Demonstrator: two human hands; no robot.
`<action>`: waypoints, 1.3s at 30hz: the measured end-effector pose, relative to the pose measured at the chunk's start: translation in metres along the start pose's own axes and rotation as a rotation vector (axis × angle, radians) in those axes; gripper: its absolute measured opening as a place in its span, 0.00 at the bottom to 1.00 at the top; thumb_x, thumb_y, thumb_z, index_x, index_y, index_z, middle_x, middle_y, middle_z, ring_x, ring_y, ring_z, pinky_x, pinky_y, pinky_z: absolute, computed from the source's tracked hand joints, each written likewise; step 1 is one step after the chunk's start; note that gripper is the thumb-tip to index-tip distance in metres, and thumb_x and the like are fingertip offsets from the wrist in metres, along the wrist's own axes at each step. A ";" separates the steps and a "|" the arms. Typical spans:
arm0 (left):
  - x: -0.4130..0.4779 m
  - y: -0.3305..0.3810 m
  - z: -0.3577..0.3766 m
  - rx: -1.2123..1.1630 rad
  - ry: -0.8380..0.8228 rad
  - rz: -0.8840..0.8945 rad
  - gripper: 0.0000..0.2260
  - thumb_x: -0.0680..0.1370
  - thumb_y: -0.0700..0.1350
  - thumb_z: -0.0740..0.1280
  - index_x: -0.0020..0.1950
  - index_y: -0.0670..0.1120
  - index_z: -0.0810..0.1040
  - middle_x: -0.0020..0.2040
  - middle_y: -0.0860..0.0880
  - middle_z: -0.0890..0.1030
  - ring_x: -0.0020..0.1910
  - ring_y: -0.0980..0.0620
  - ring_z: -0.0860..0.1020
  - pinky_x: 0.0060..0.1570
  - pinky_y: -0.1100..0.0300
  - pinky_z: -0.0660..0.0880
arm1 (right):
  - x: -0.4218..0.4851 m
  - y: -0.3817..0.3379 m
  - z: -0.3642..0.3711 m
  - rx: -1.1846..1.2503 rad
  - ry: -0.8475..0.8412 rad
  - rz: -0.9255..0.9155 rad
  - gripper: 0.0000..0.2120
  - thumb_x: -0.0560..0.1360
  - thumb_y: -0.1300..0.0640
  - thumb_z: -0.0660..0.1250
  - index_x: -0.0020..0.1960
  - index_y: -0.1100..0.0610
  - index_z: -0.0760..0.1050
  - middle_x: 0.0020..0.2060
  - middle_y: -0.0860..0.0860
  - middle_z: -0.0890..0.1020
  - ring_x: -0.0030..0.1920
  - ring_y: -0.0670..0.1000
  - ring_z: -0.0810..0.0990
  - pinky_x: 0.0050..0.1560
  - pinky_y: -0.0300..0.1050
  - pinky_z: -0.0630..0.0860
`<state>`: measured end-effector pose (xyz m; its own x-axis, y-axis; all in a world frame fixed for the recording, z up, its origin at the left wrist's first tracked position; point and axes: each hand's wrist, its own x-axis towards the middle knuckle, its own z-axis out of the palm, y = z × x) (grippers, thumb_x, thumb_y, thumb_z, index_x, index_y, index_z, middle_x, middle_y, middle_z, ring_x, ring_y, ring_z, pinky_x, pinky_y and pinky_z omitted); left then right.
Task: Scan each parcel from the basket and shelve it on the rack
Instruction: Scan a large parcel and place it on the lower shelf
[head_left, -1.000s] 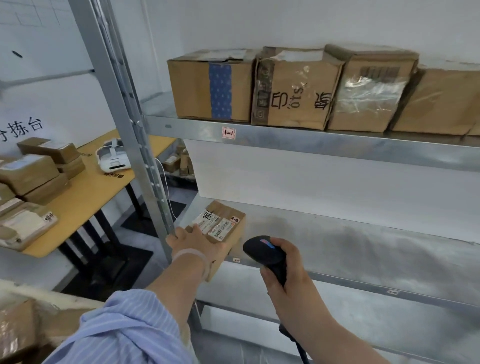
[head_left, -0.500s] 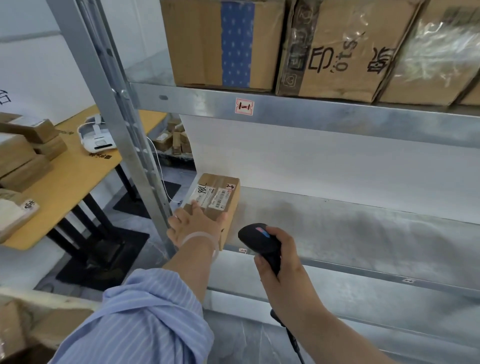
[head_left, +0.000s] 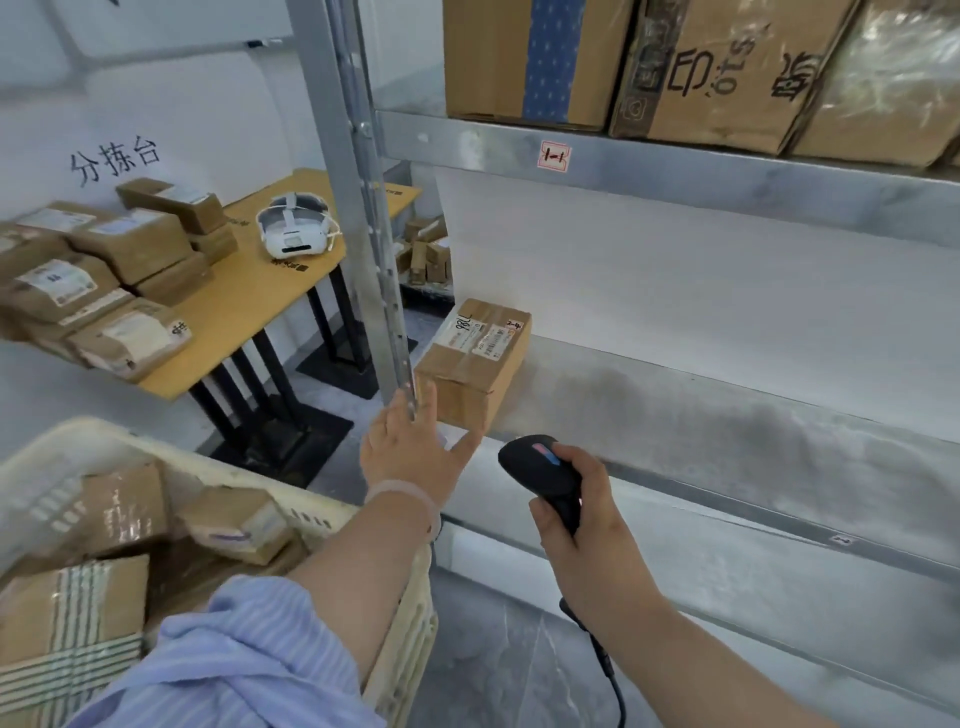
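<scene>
Metal rack (head_left: 358, 208), middle shelf (head_left: 727, 415): one parcel (head_left: 475, 364) stands shelved at its left end, the left hand (head_left: 410, 452) with spread fingers (head_left: 465, 444) beside it. Right hand (head_left: 582, 519) grips the scanner (head_left: 540, 467); more parcels (head_left: 236, 525) wait in the basket (head_left: 322, 512), so much seemingly lies ahead.

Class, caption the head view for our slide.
Parcel sits on the rack shelf; left hand open near it, right hand grips scanner.
</scene>
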<state>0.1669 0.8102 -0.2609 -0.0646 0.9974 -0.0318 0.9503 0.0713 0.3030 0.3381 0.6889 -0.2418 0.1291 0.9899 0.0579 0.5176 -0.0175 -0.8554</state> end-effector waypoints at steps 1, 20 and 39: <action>-0.016 -0.009 0.000 -0.002 -0.005 -0.024 0.39 0.76 0.73 0.52 0.81 0.57 0.45 0.82 0.46 0.51 0.80 0.43 0.51 0.77 0.46 0.53 | -0.008 0.000 0.001 0.005 -0.019 -0.024 0.24 0.80 0.55 0.64 0.63 0.29 0.58 0.58 0.46 0.77 0.46 0.46 0.77 0.42 0.37 0.70; -0.253 -0.169 -0.011 -0.048 -0.001 -0.564 0.35 0.76 0.71 0.55 0.80 0.63 0.47 0.82 0.52 0.51 0.79 0.44 0.54 0.73 0.43 0.59 | -0.129 -0.048 0.076 0.120 -0.457 -0.322 0.27 0.80 0.54 0.64 0.59 0.22 0.57 0.61 0.41 0.76 0.56 0.41 0.77 0.55 0.39 0.74; -0.168 -0.277 0.040 -0.013 -0.339 -0.216 0.34 0.79 0.61 0.62 0.79 0.66 0.44 0.81 0.50 0.51 0.78 0.45 0.53 0.74 0.48 0.56 | -0.099 -0.052 0.185 -0.018 -0.369 -0.105 0.26 0.80 0.52 0.64 0.59 0.23 0.56 0.58 0.43 0.76 0.47 0.41 0.79 0.40 0.31 0.70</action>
<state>-0.0731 0.6225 -0.3778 -0.1567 0.8994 -0.4081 0.9216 0.2817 0.2670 0.1419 0.6173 -0.2979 -0.2365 0.9705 -0.0472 0.5275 0.0874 -0.8451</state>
